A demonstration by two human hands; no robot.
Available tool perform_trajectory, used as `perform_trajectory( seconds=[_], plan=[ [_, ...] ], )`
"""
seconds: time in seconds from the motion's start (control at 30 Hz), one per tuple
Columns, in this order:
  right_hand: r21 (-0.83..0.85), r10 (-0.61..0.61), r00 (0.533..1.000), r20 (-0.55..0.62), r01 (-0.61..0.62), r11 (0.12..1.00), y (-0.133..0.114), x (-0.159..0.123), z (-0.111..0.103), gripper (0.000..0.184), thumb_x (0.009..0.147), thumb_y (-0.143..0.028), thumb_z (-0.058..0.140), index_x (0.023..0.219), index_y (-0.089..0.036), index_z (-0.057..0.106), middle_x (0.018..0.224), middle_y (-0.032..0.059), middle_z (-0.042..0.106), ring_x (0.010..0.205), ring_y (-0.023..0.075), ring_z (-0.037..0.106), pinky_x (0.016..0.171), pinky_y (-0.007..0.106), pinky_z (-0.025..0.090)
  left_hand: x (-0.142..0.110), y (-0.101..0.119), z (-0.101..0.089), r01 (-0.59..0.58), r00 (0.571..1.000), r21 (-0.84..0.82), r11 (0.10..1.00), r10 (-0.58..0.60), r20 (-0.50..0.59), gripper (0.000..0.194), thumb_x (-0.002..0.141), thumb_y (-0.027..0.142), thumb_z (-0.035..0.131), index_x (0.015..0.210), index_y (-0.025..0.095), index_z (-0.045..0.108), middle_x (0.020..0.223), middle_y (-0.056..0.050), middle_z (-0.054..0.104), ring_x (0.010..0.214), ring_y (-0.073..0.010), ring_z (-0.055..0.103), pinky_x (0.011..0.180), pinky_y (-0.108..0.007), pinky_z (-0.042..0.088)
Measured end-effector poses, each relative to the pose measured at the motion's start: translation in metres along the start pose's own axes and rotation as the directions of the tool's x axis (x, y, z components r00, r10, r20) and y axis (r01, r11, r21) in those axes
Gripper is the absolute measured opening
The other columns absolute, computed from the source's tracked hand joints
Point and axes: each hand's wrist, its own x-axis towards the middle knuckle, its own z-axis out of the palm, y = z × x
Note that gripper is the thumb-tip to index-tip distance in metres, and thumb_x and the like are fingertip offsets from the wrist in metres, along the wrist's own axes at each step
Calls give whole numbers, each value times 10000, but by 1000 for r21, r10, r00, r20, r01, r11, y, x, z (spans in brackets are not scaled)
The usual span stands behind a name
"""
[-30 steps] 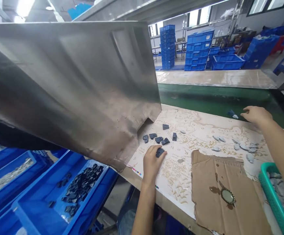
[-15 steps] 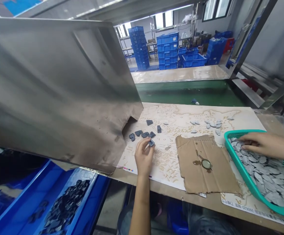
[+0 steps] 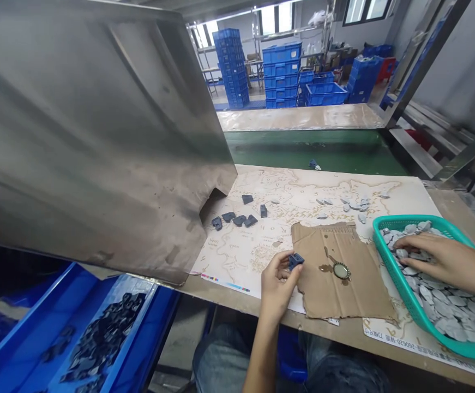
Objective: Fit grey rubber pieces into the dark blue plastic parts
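Note:
My left hand (image 3: 278, 286) is closed on a dark blue moulded plastic piece (image 3: 295, 261), held above the left edge of a torn cardboard sheet (image 3: 360, 300). Within a green basket (image 3: 403, 297), my right hand (image 3: 436, 256) has thumb and fingers closing around a pale grey flat piece (image 3: 401, 253). Many similar grey pieces (image 3: 458, 316) fill that basket. On the cardboard sits a small round bottle-cap-like dish (image 3: 341, 271) with wet brown stains around it. Several more dark blue pieces (image 3: 239, 220) lie on the map-printed sheet (image 3: 237, 256) to the left.
A large metal panel (image 3: 139, 153) rises on the left. Loose grey pieces (image 3: 355, 206) lie behind the cardboard. A green conveyor belt (image 3: 270, 150) runs beyond, carrying a blue-and-grey piece (image 3: 313, 165). Lower left, a blue bin (image 3: 133, 327) holds dark pieces.
My right hand went from beside the conveyor belt into the green basket. My left hand picked up a dark blue piece from the sheet and brought it right, to the cardboard. The view turned right.

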Motion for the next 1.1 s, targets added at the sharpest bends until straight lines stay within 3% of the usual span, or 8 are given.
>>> perform_trajectory(
  seconds=[0.13, 0.33, 0.43, 0.53, 0.67, 0.87, 1.03, 1.1],
  plan=[
    [174, 154, 986, -58, -141, 974, -10, -1, -9, 340, 817, -566, 544, 979, -277, 625, 1013, 79, 678, 867, 257, 649, 779, 412, 543, 0, 3, -2, -26, 999, 38, 999, 25, 28, 297, 721, 274, 708, 1000, 171, 706, 917, -85, 736, 689, -119, 651, 574, -186, 507],
    [558, 156, 972, 178, -230, 798, -42, 17, -10, 460, 700, -617, 675, 1002, -271, 647, 988, 95, 705, 893, 249, 691, 733, 333, 606, -1, 4, 2, -48, 999, 88, 995, 46, 23, 284, 710, 270, 698, 976, 171, 714, 908, -81, 724, 633, -102, 612, 583, -195, 500],
    [634, 104, 959, 265, -255, 731, -59, 33, 2, 535, 532, -685, 756, 817, -237, 690, 834, 99, 715, 762, 242, 694, 697, 348, 610, -1, 6, 3, -49, 999, 105, 993, 48, 13, 280, 709, 257, 693, 975, 173, 710, 910, -78, 718, 643, -106, 609, 582, -194, 495],
    [733, 90, 946, 311, -299, 610, -67, 45, 24, 583, 509, -685, 782, 835, -209, 698, 739, 81, 706, 666, 208, 675, 682, 351, 606, -1, 7, 2, -61, 998, 133, 989, 59, 20, 275, 713, 244, 694, 981, 181, 704, 903, -66, 717, 599, -94, 579, 580, -201, 494],
    [782, 14, 924, 383, -332, 528, -60, 49, 50, 578, 544, -606, 820, 929, -197, 685, 927, 102, 735, 819, 222, 705, 812, 348, 594, -2, 9, 1, -77, 997, 155, 985, 72, 38, 269, 714, 240, 694, 977, 181, 701, 888, -56, 713, 567, -85, 562, 598, -215, 505],
    [782, -21, 915, 402, -331, 528, -53, 46, 57, 607, 624, -610, 784, 1049, -205, 633, 938, 103, 730, 961, 229, 690, 882, 333, 561, -3, 10, -1, -103, 994, 201, 974, 92, 65, 268, 731, 246, 696, 993, 185, 698, 890, -50, 705, 567, -88, 555, 600, -223, 499],
    [709, 5, 959, 283, -213, 673, -57, 45, 55, 676, 717, -722, 638, 1153, -205, 638, 691, 33, 639, 612, 138, 583, 544, 241, 492, -3, 9, -1, -148, 987, 225, 963, 130, 97, 259, 743, 225, 701, 1001, 194, 705, 867, -41, 696, 574, -95, 551, 622, -235, 503],
    [647, -12, 974, 227, -142, 749, -57, 44, 55, 686, 770, -748, 548, 1200, -221, 629, 689, 32, 618, 598, 144, 553, 509, 248, 452, -3, 9, -2, -172, 983, 229, 958, 150, 108, 262, 762, 231, 695, 1021, 201, 709, 873, -42, 696, 583, -100, 550, 628, -239, 503]
  ],
)
